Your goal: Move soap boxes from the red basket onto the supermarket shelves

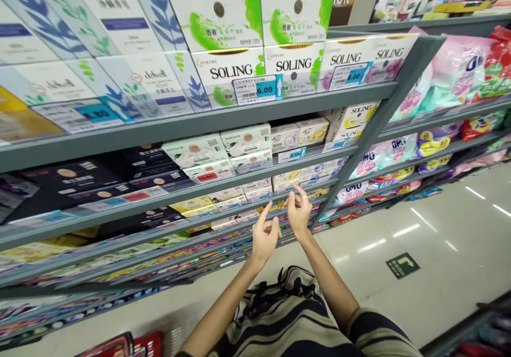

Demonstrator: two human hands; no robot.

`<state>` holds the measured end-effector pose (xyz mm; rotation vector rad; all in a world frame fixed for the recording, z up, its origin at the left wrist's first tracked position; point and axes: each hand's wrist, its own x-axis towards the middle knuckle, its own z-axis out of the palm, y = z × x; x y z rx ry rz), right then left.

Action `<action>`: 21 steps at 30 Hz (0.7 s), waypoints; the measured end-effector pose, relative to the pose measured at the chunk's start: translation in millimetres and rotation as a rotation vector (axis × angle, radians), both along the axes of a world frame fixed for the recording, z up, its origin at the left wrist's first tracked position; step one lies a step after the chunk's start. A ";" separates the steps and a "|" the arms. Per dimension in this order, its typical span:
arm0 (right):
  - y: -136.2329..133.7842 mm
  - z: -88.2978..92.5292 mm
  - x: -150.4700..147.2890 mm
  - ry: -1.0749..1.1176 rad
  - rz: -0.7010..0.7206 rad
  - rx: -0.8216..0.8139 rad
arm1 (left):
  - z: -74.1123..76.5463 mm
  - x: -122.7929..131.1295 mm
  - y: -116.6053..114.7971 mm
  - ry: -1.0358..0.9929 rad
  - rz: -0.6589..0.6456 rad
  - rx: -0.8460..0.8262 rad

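Note:
My left hand (pixel 265 235) is held in the air before the lower shelves, its index finger stretched out and the thumb apart from it. Nothing is in it. Close to its right is my right hand (pixel 299 210), with its fingers loosely bent, thumb raised, and also holding nothing. The two hands do not touch each other. Behind them the nearest goods are small white and yellow soap boxes (pixel 285 180) on a lower shelf. Pale green boxes (pixel 197 151) and dark boxes (pixel 75 173) stand on the shelf above and to the left.
White-and-green SOLING soap boxes (pixel 219 14) fill the upper shelf (pixel 179 117), with blue price tags (pixel 259 89) along its edge. Bagged detergent (pixel 463 69) stands on racks to the right. A red basket (pixel 147 345) is at the lower left, and the tiled floor (pixel 359 272) carries a green sign (pixel 402 265).

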<state>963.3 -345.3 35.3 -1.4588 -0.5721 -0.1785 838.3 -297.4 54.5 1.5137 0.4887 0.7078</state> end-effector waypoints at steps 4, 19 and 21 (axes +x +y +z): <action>-19.6 8.1 31.9 0.050 -0.024 -0.006 | 4.3 37.0 -9.6 0.014 -0.100 0.040; -25.4 1.3 88.9 0.127 0.209 -0.025 | 14.8 137.0 -28.2 -0.204 0.747 -0.172; -24.6 -0.8 90.0 0.138 0.205 -0.017 | 12.1 139.7 -26.1 -0.190 0.758 -0.166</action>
